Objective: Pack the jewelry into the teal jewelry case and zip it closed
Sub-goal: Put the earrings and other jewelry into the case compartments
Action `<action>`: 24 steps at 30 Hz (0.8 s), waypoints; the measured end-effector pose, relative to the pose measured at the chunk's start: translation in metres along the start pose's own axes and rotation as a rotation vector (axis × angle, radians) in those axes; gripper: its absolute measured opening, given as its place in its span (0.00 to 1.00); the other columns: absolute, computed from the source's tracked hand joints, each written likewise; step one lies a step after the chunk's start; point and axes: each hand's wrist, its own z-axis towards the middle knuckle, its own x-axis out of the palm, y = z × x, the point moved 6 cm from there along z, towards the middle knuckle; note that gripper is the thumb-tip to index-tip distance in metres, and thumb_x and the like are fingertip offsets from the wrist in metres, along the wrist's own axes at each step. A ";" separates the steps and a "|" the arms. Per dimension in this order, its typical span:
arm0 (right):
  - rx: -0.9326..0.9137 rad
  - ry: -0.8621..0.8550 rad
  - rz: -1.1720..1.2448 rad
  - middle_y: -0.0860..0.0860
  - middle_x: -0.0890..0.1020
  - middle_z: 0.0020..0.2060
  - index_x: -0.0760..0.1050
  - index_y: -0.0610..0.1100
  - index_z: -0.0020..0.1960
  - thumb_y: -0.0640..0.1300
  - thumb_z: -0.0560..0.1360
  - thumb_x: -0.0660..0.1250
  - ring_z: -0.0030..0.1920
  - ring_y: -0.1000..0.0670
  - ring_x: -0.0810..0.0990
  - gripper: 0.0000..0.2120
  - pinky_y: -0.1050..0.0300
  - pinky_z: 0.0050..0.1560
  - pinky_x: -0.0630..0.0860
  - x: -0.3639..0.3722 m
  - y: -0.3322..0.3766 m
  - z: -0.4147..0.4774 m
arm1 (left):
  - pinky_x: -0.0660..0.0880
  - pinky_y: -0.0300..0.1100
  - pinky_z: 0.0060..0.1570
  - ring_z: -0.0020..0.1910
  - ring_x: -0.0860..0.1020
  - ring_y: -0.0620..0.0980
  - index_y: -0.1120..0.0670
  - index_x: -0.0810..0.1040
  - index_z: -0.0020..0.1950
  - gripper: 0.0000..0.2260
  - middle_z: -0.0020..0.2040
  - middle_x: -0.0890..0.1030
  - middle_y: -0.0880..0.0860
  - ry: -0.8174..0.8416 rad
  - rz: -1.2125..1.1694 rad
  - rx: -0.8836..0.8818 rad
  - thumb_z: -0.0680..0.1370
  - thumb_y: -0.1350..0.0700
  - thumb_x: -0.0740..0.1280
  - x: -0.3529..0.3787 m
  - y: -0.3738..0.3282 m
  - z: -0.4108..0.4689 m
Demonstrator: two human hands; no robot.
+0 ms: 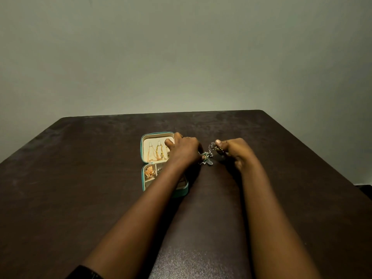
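The teal jewelry case (144, 184) lies open on the dark table, cream lined. Gold chains (158, 152) hang in its lid half, and gold pieces (150, 172) fill a left compartment of the base. My left forearm crosses over the base and hides its right side. My left hand (184, 151) rests by the lid's right edge, its fingers pinching one end of a green and silver stone necklace (208, 158). My right hand (231, 151) pinches the other end, just right of it. The necklace lies between both hands, low over the table.
The dark brown table (80, 198) stretches wide around the case, its far edge against a plain pale wall. A dark object (365, 189) shows past the table's right edge.
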 end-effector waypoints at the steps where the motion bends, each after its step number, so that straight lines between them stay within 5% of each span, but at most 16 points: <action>1: 0.033 0.006 0.033 0.45 0.74 0.29 0.75 0.38 0.33 0.37 0.73 0.68 0.28 0.50 0.70 0.10 0.60 0.28 0.65 0.000 -0.002 0.000 | 0.59 0.54 0.54 0.64 0.59 0.56 0.45 0.80 0.57 0.12 0.58 0.78 0.53 -0.005 -0.009 -0.005 0.74 0.47 0.69 0.001 0.001 0.000; 6: 0.182 0.074 0.147 0.47 0.73 0.31 0.72 0.41 0.36 0.39 0.74 0.67 0.27 0.53 0.68 0.10 0.65 0.21 0.61 -0.001 -0.010 -0.002 | 0.58 0.51 0.48 0.64 0.61 0.60 0.44 0.80 0.53 0.12 0.58 0.76 0.55 -0.018 -0.080 -0.066 0.71 0.45 0.72 0.007 0.008 0.004; 10: 0.141 0.072 0.143 0.45 0.74 0.31 0.73 0.38 0.34 0.37 0.74 0.68 0.27 0.51 0.68 0.10 0.68 0.19 0.60 0.001 -0.008 -0.003 | 0.58 0.56 0.57 0.65 0.61 0.58 0.48 0.80 0.51 0.10 0.56 0.78 0.55 -0.034 -0.108 -0.060 0.72 0.47 0.71 0.006 0.008 0.004; 14: -0.023 -0.004 -0.086 0.43 0.77 0.36 0.79 0.28 0.47 0.38 0.72 0.70 0.37 0.47 0.75 0.11 0.53 0.37 0.74 0.001 0.003 -0.004 | 0.58 0.54 0.55 0.64 0.65 0.55 0.47 0.80 0.50 0.10 0.54 0.80 0.53 -0.064 -0.149 -0.063 0.71 0.48 0.72 0.003 0.012 0.004; 19: -0.160 0.041 -0.314 0.45 0.74 0.28 0.77 0.34 0.33 0.40 0.71 0.72 0.30 0.50 0.70 0.12 0.57 0.36 0.68 0.009 0.005 0.001 | 0.56 0.50 0.48 0.60 0.72 0.53 0.46 0.80 0.46 0.07 0.51 0.81 0.50 -0.080 -0.223 -0.055 0.70 0.49 0.73 0.002 0.011 0.003; 24: -0.205 0.017 -0.516 0.47 0.75 0.26 0.76 0.37 0.30 0.44 0.69 0.74 0.28 0.54 0.71 0.15 0.62 0.30 0.66 0.009 0.006 0.001 | 0.63 0.54 0.60 0.56 0.75 0.51 0.47 0.81 0.43 0.04 0.46 0.82 0.49 -0.095 -0.325 -0.034 0.70 0.52 0.73 0.001 0.015 0.004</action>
